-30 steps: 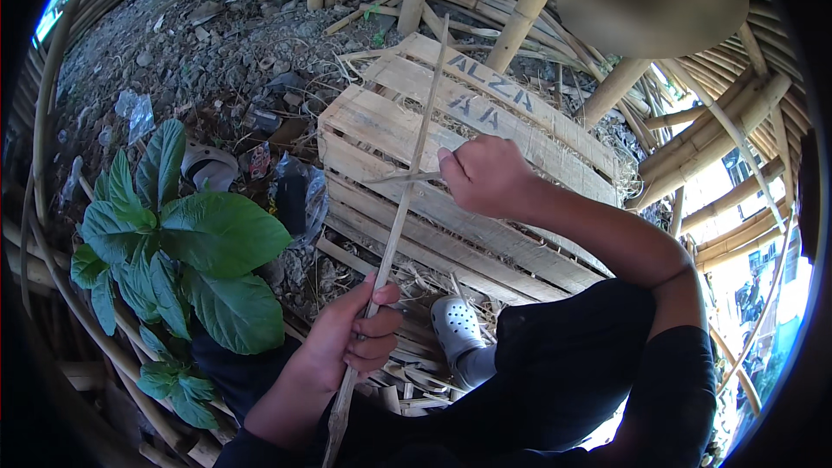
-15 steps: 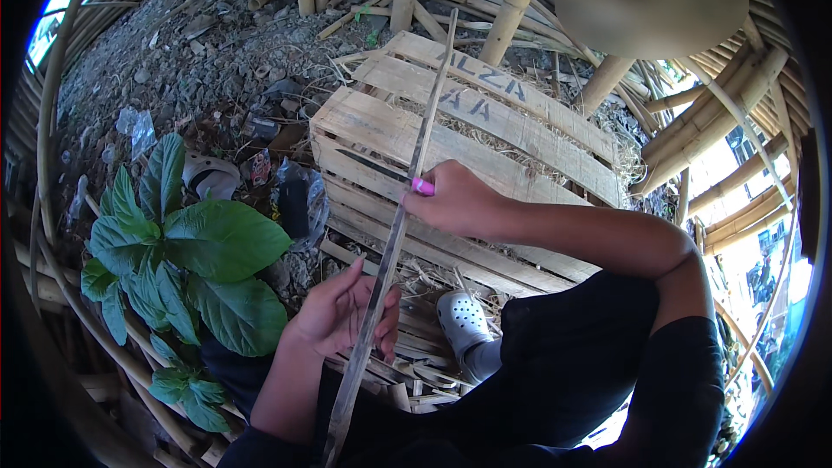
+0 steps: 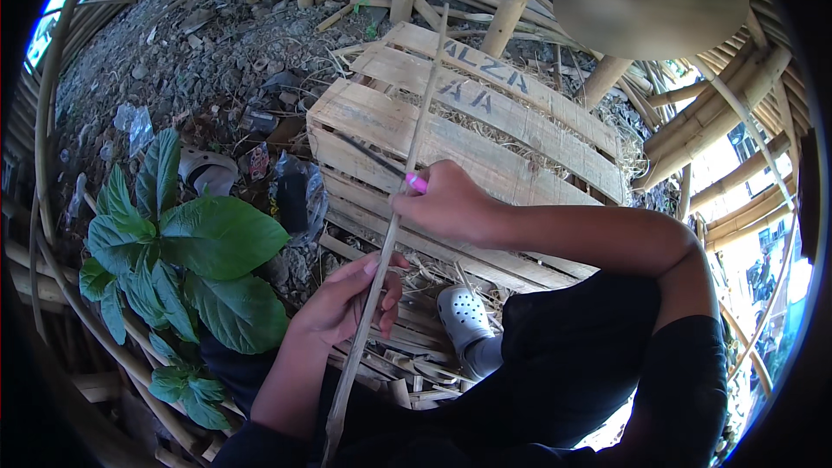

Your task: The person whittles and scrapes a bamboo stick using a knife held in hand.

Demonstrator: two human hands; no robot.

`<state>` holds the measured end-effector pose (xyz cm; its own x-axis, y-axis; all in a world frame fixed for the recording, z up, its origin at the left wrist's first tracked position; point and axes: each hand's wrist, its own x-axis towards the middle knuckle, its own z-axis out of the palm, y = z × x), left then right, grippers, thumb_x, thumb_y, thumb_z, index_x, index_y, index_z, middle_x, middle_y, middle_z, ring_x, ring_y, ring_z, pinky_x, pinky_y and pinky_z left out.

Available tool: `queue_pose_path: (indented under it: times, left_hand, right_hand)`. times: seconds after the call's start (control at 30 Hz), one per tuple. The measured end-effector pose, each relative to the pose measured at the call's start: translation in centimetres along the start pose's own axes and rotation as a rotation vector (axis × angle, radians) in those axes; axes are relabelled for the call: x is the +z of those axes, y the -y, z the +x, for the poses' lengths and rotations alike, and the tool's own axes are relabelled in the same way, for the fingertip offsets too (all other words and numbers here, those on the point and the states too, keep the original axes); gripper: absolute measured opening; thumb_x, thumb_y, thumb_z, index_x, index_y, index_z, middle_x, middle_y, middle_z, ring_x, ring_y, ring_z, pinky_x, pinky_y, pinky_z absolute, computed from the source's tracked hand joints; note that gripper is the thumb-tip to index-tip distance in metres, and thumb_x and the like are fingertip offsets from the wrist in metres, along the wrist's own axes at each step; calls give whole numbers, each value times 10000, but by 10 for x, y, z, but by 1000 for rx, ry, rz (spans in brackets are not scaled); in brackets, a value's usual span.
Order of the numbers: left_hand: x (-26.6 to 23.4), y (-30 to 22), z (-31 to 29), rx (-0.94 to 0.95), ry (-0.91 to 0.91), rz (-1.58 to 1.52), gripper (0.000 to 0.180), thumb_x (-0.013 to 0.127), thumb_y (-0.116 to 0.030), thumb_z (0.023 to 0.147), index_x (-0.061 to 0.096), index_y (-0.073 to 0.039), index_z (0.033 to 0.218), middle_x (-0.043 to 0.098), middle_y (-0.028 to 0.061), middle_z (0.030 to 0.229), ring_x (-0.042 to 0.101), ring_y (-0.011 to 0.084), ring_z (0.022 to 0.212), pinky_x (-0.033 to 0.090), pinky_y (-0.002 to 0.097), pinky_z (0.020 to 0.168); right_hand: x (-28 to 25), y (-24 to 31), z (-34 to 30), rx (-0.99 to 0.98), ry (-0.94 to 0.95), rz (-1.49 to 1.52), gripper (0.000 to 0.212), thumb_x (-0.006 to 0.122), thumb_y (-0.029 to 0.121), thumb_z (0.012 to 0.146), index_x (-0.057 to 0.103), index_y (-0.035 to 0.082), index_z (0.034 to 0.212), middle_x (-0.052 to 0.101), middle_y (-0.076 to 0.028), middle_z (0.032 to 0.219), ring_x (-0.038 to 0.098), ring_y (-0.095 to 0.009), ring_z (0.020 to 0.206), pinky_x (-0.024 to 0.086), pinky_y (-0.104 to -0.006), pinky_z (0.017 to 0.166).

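A long, thin bamboo strip (image 3: 424,113) runs slantwise from my lap up over a slatted wooden crate (image 3: 511,169). My right hand (image 3: 451,201) is closed round the pink handle of a knife (image 3: 417,183), at the strip's middle. Its narrow dark blade points up and left, crossing the strip above the crate's edge. Lower down, my left hand (image 3: 347,299) has its thumb against the strip and its fingers curled behind it. Part of those fingers is hidden by the strip.
A broad-leafed green plant (image 3: 221,238) stands at the left. A pale clog (image 3: 464,315) is on my foot below the crate; another clog (image 3: 208,172) shows beyond the plant. Plastic litter (image 3: 299,199) lies on stony ground. Bamboo poles (image 3: 517,2) surround the place.
My left hand has closed in on the strip, its thumb now against it. The strip has turned, showing a paler face, and its far end shifted slightly left. The right hand stays nearly in place.
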<state>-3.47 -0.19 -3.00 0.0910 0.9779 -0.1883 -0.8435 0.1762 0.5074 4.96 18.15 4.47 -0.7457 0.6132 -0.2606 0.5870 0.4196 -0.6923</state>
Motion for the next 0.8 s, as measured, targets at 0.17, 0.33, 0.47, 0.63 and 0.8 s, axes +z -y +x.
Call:
queue_pose_path:
  times: [0.17, 0.33, 0.47, 0.63, 0.8]
  left_hand:
    - [-9, 5, 0, -16, 69, -124, 301, 355, -322, 1023, 433, -43, 1107, 431, 37, 677, 427, 119, 481, 430, 248, 412]
    - [1, 11, -4, -88, 95, -600, 263, 325, -337, 1030, 422, -97, 982, 369, -14, 673, 338, 67, 468, 272, 167, 338]
    - [13, 9, -5, -75, 61, -589, 255, 314, -320, 1033, 431, -97, 993, 375, -28, 670, 331, 53, 445, 254, 165, 344]
    - [6, 12, -9, -64, 114, -677, 233, 323, -329, 1030, 428, -124, 995, 363, -49, 692, 307, 46, 471, 242, 174, 345]
    - [14, 8, -12, -78, -17, -539, 233, 326, -332, 1028, 430, -124, 1008, 361, -49, 693, 296, 45, 465, 242, 177, 357]
  right_hand:
    - [19, 3, -15, -187, 215, 16, 323, 606, 252, 817, 618, -30, 659, 603, -109, 548, 630, -228, 519, 491, -359, 529]
    - [-6, 13, -22, -174, 242, -16, 407, 582, 343, 882, 618, -28, 719, 561, -113, 531, 604, -214, 527, 460, -366, 533]
    - [-19, -10, -12, -409, 126, 20, 417, 523, 369, 924, 597, 5, 734, 503, -92, 515, 540, -233, 494, 410, -388, 509]
    - [-30, -14, -19, -703, 139, -382, 378, 505, 372, 931, 570, 50, 744, 526, -101, 545, 546, -282, 488, 418, -396, 491]
    - [-17, -2, -31, -638, 233, -814, 350, 520, 391, 909, 614, 75, 792, 580, -110, 572, 590, -328, 513, 461, -419, 486]
